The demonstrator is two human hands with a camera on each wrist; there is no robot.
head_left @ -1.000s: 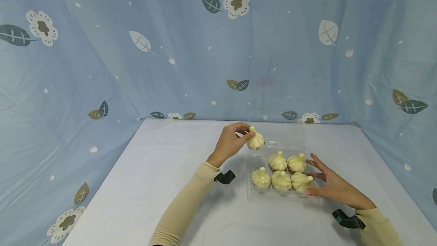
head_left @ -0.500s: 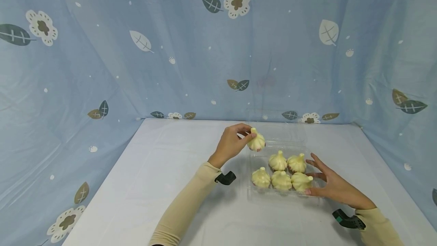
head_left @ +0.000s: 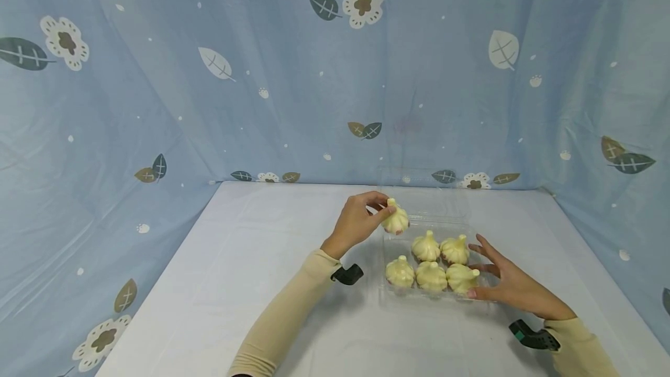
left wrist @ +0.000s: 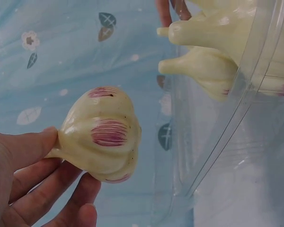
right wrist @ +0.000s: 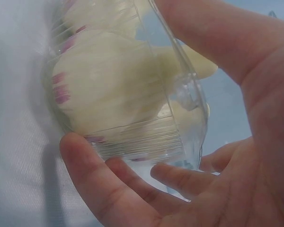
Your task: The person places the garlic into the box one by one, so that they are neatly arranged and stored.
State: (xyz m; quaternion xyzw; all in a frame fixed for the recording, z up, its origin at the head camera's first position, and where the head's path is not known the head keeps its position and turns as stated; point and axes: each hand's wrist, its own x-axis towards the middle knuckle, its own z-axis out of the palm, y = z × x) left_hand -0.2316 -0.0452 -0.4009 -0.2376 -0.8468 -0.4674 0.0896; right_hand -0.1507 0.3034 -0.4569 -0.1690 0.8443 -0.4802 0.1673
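Observation:
My left hand (head_left: pixel 357 220) pinches a pale garlic bulb (head_left: pixel 396 218) by its stem between thumb and fingers. The bulb hangs over the back left corner of a clear plastic box (head_left: pixel 398 237). In the left wrist view this garlic bulb (left wrist: pixel 102 135) shows purple streaks and stays apart from the box wall (left wrist: pixel 217 146). Several more bulbs (head_left: pixel 431 276) sit in the box in two rows. At the box's right side, my right hand (head_left: pixel 515 287) holds the box, thumb at the near corner and fingers along the side, as the right wrist view shows.
The box's clear lid (head_left: pixel 437 199) lies open behind it, near the back curtain (head_left: pixel 293 103). A white cloth (head_left: pixel 235 284) covers the table. Patterned blue curtain also stands at the left and right.
My left hand has shifted slightly right and down with the garlic bulb, over the box's back left corner. The right hand and the box have not moved.

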